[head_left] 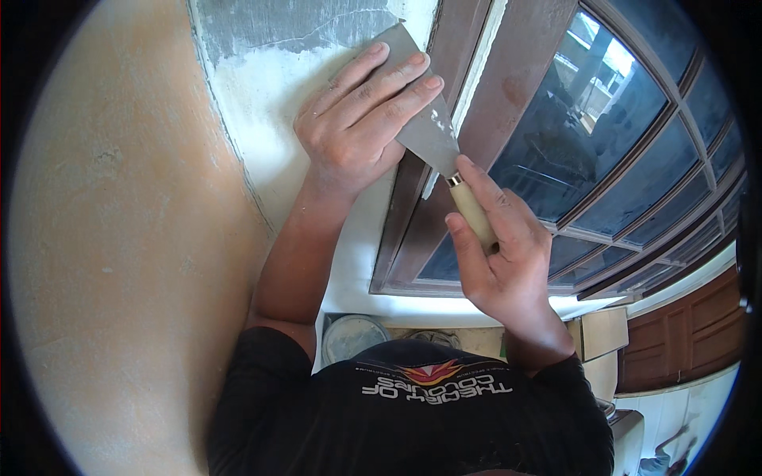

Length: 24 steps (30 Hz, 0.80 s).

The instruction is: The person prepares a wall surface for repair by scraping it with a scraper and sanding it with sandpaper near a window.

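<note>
Beside a wooden window frame (pixel 528 83), along a strip of white wall (pixel 262 103), a person in a black printed T-shirt (pixel 492 436) works with both hands on a flat metal scraper (pixel 417 136). The tool lies at a slant — its wide end up and to the left, over the wall next to the frame, its pale handle (pixel 470 208) down and to the right, in front of the brown wood. Whether the wide edge touches the wall cannot be told from this angle.

The left hand (pixel 345 131) lies over the blade, three fingers stretched out and slightly apart, their tips on the metal; its thumb is hidden, so whether it pinches from beneath cannot be told. The right hand (pixel 512 242) grips the handle between thumb and forefinger, the forefinger laid straight toward the metal collar; the other fingers are mostly out of sight. White flecks mark the blade near its narrow end.

Above the left hand, a grey patch (pixel 290 25) with a thin crack meets the white surface. An orange-toned wall (pixel 119 206) fills the left side — glass panes (pixel 611 119) the right. Below, a round bucket (pixel 352 339) stands near the left elbow.
</note>
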Tool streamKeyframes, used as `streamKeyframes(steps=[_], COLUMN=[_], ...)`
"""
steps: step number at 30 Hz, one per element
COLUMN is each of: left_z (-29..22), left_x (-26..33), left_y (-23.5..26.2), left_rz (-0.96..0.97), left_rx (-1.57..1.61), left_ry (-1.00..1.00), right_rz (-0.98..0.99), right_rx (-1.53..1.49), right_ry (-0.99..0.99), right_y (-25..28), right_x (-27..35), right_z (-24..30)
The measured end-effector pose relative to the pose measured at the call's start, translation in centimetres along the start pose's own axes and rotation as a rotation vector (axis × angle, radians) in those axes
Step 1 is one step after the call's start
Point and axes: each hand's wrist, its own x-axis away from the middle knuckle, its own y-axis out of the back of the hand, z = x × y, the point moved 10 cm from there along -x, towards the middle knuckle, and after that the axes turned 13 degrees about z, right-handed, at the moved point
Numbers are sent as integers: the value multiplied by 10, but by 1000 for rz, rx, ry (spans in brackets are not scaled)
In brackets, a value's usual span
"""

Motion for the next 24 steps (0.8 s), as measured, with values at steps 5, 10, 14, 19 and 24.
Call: streamKeyframes(steps=[5, 10, 14, 19, 24], left_z=[0, 2, 2, 5, 3], left_x=[-2, -1, 0, -1, -3], left_y=[3, 1, 3, 3, 5], left_rz=[-22, 5, -1, -9, -30], left_rx=[-18, -24, -8, 2, -9], left_ry=[13, 11, 4, 25, 19], right_rz=[20, 22, 1, 9, 29], right_rx=[18, -6, -11, -7, 4], right_ry=[-28, -39, -15, -18, -48], right_y=[-4, -7, -6, -11, -9], right_x=[-3, -3, -2, -3, -4], right_z=[0, -2, 1, 0, 1])
